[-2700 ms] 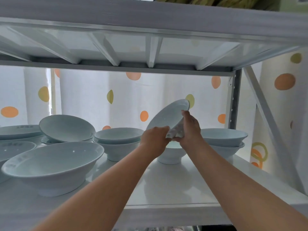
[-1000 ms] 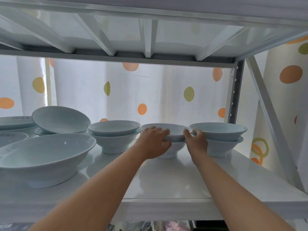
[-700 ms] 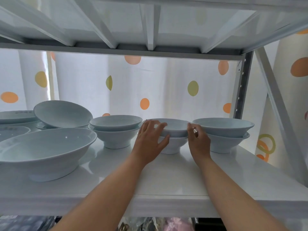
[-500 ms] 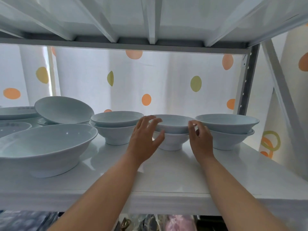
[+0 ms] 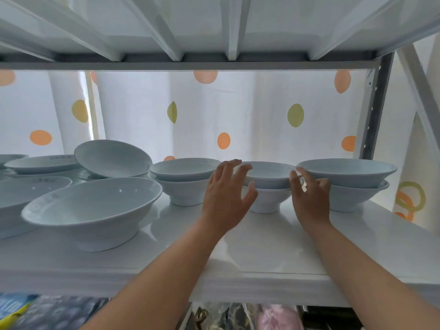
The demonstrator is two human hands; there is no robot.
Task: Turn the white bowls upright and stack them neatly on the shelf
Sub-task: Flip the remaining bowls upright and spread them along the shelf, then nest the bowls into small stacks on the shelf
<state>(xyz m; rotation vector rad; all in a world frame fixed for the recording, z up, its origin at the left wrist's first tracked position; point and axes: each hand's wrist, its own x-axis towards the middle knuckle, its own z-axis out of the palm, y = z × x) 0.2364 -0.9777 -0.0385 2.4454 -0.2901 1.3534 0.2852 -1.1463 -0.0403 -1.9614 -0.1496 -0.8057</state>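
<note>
Both my hands stood at the middle stack of white bowls [image 5: 269,177] on the shelf [image 5: 262,248], one to each side. My left hand [image 5: 226,198] was open, fingers spread, in front of the stack's left edge; whether the fingertips touched the rim could not be told. My right hand [image 5: 309,198] was loosely curled against the right edge, fingertips at or just beside the upper bowl's rim, gripping nothing firmly as far as I could see.

The middle stack was two bowls, upright and nested. Just beside it on either side stood the left pair [image 5: 184,179] and the right pair [image 5: 345,182], also upright and nested. Farther left, a large bowl [image 5: 92,208] sat upright near the front edge, and a tilted bowl [image 5: 112,159] leaned on the dishes behind it, not yet set straight in my judgement.

Risks noted: the stacks stood close together, so a careless withdrawal of either hand could knock a neighbouring rim and slide a top bowl askew. The tilted bowl rested unevenly and could slip if jostled. The large bowl near the front edge could be caught by my left forearm.
</note>
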